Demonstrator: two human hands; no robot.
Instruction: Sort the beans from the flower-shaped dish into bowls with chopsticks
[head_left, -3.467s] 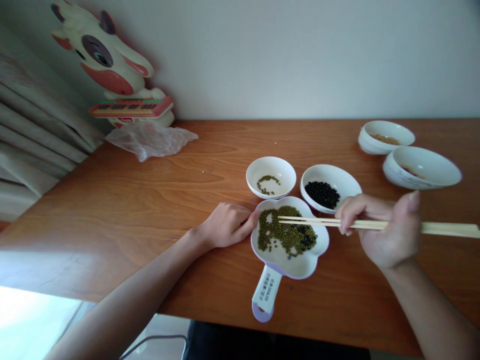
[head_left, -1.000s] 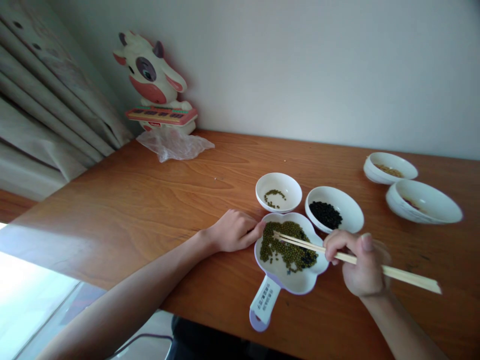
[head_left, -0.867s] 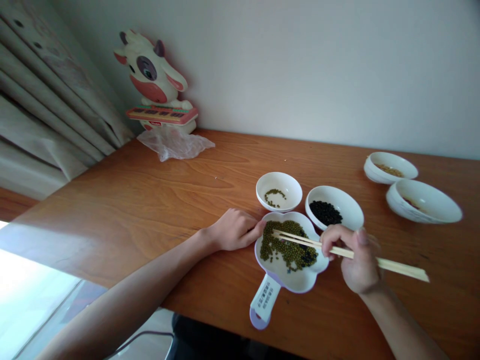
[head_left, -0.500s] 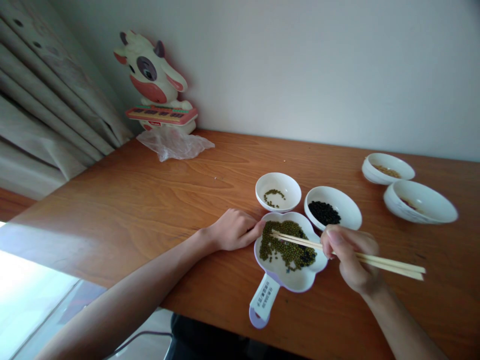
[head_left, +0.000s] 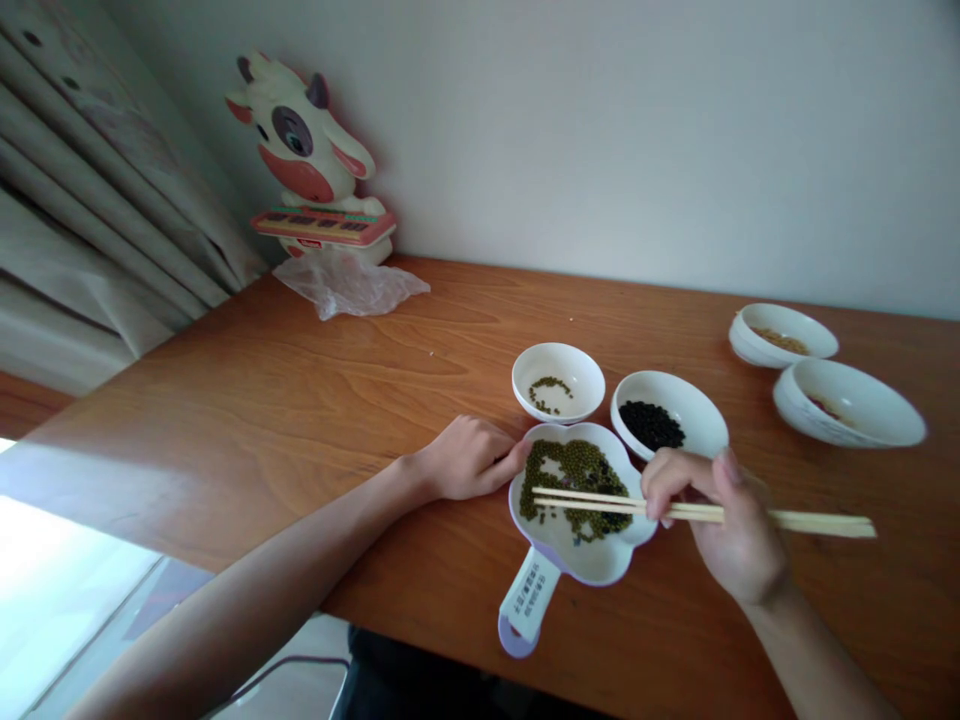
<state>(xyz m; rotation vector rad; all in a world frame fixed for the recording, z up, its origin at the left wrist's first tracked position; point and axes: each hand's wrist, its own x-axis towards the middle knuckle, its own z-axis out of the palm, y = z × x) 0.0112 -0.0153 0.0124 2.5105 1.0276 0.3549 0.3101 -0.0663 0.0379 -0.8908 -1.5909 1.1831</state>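
A flower-shaped white and purple dish [head_left: 592, 560] with a short handle lies near the table's front edge and holds a heap of green beans [head_left: 574, 475] with a few black ones. My right hand [head_left: 731, 525] is closed on a pair of wooden chopsticks [head_left: 795, 520], whose tips reach over the heap to its left side. My left hand [head_left: 469, 460] rests curled on the table, its thumb touching the dish's left rim. Just behind stand a small white bowl of a few green beans [head_left: 558, 381] and a white bowl of black beans [head_left: 670, 414].
Two more white bowls [head_left: 782, 334] [head_left: 851, 402] stand at the right on the wooden table [head_left: 300, 400]. A cow-shaped toy [head_left: 307, 170] and a crumpled clear plastic bag [head_left: 349, 283] sit at the back left by a curtain [head_left: 90, 200]. A wall runs behind.
The chopsticks have swung from slanting to nearly level, and their tips have dropped toward the front left of the bean heap. My left hand has stayed at the dish's rim.
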